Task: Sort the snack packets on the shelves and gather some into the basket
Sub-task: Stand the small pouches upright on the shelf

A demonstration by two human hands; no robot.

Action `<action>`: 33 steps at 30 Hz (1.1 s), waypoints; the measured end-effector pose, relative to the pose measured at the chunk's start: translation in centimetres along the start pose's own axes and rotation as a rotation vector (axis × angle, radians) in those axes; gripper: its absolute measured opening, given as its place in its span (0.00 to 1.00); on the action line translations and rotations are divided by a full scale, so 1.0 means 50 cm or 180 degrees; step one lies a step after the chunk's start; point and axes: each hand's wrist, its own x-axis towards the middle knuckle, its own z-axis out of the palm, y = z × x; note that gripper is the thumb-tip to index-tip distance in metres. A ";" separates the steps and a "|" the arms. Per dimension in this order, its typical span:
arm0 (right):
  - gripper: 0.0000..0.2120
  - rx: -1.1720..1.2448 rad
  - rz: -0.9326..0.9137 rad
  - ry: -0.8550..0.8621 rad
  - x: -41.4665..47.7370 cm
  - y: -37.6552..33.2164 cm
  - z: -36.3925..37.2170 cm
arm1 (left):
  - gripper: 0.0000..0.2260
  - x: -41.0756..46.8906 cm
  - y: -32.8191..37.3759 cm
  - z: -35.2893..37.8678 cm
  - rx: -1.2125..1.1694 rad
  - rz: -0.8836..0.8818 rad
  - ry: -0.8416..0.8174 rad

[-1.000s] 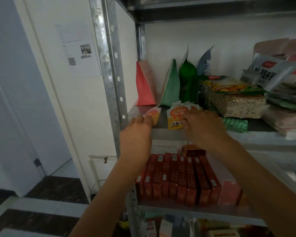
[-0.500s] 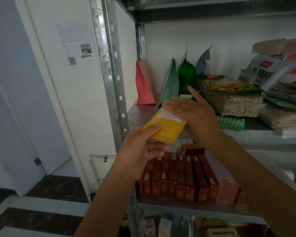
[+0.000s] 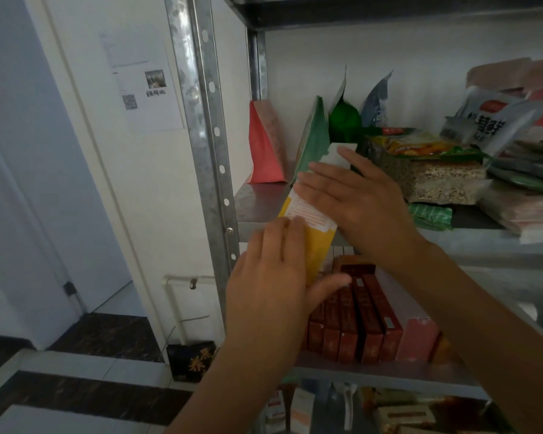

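A: Yellow packets [image 3: 315,245], white at the top, in a small stack. We hold them in the air just in front of the upper shelf [image 3: 257,202], at its front edge near the left end.
B: Grip?
A: Our left hand [image 3: 268,277] clamps the lower end, with the fingers over the top face and the thumb hooked underneath. Our right hand [image 3: 355,198] lies flat on the upper end, fingers straight, pressing down and curled round nothing.
B: How many in the stack?
A: We cannot tell. One white end sticks out past the right fingertips.
B: Orientation?
A: Tilted. The upper end points in over the shelf, the lower end towards us.
B: Neighbours on that shelf?
A: A red pouch [image 3: 264,151] stands upright at the back left corner. A green pouch [image 3: 314,136] leans to its right, near it. A grain bag [image 3: 436,180] lies flat to the right of our right hand, with a small green packet [image 3: 430,214] in front of it near the front edge.
B: Below?
A: On the lower shelf [image 3: 373,374], a row of red boxes [image 3: 358,321] stands on end directly under the stack, with a pink box [image 3: 417,339] at the row's right end.
B: Frame?
A: The steel post [image 3: 207,151] is just beside our left hand.
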 end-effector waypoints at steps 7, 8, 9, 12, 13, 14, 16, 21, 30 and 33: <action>0.22 0.0410 0.0569 0.0351 0.011 -0.010 -0.030 | 0.12 0.000 -0.035 0.000 -0.0369 -0.0077 0.0541; 0.28 0.0580 0.0850 0.0450 0.013 -0.015 -0.039 | 0.09 0.004 -0.038 -0.009 -0.0815 -0.0274 0.0558; 0.31 0.0814 0.1207 0.0650 0.016 -0.025 -0.048 | 0.08 0.008 -0.038 -0.022 -0.1365 -0.0645 0.0522; 0.35 0.1565 0.2301 0.1162 0.013 -0.069 -0.064 | 0.07 0.013 -0.031 -0.044 -0.3011 -0.1634 0.0071; 0.36 0.2045 0.2633 0.1110 0.012 -0.082 -0.066 | 0.03 0.012 -0.031 -0.046 -0.3346 -0.1718 -0.0048; 0.35 0.2705 0.2998 0.0975 0.015 -0.091 -0.071 | 0.02 0.011 -0.029 -0.049 -0.3653 -0.1813 -0.0171; 0.26 0.4064 0.3695 0.0660 0.024 -0.101 -0.082 | 0.09 0.009 -0.024 -0.052 -0.4095 -0.1957 -0.0401; 0.17 0.3392 0.3940 0.0403 0.027 -0.097 -0.078 | 0.23 -0.004 -0.018 -0.033 -0.3215 -0.1690 -0.0378; 0.13 0.3383 0.3479 0.0371 0.058 -0.126 -0.106 | 0.20 -0.013 -0.010 -0.020 -0.2595 -0.1006 -0.0131; 0.08 0.3488 0.3542 0.0518 0.046 -0.133 -0.110 | 0.12 -0.005 -0.027 -0.023 -0.3543 -0.1577 0.0020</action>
